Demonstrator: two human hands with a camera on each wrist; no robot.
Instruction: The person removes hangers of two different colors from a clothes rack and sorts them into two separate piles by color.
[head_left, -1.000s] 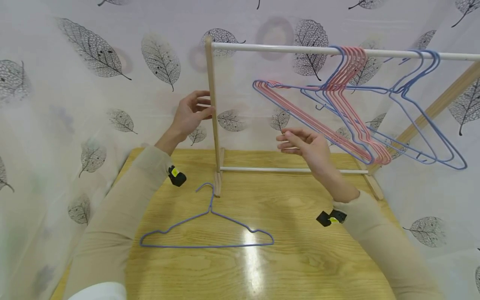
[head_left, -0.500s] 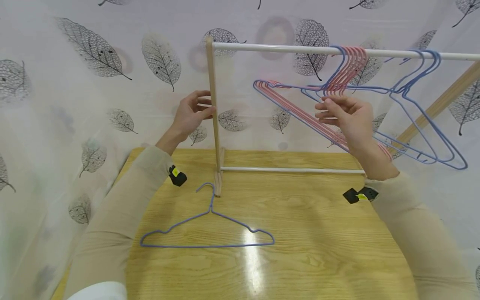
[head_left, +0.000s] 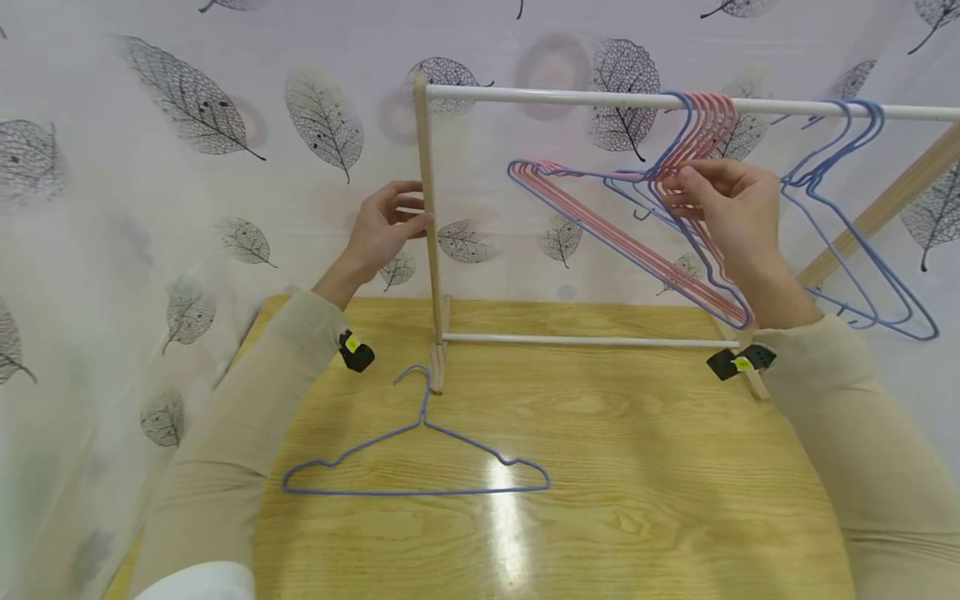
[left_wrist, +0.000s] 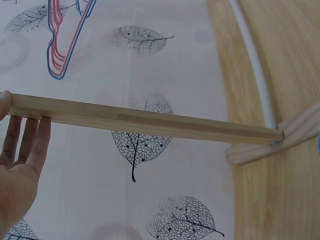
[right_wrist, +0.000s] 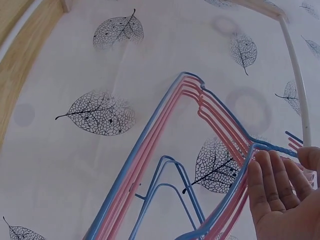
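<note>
My left hand (head_left: 382,229) grips the left wooden post (left_wrist: 150,120) of a hanging rack, thumb on one side and fingers on the other. At the necks of the hung hangers, my right hand (head_left: 742,204) has its fingers fairly straight against the front blue hanger (right_wrist: 118,180), thumb apart from them. Behind that blue one, several pink hangers (head_left: 708,125) hang bunched together; my right hand covers part of their necks in the head view. A single blue hanger (head_left: 416,493) lies flat on the table, hook toward the post's foot.
Several more blue hangers (head_left: 873,125) hang at the right end of the white top rail (head_left: 555,96). A white lower bar (head_left: 555,338) joins the rack's feet on the wood-grain table (head_left: 600,467). A leaf-patterned sheet (head_left: 322,250) stands close behind and at both sides.
My right hand has moved up and to the right, from in front of the rack to the bunched hangers' necks. The left hand stays on the post; no hanger has moved.
</note>
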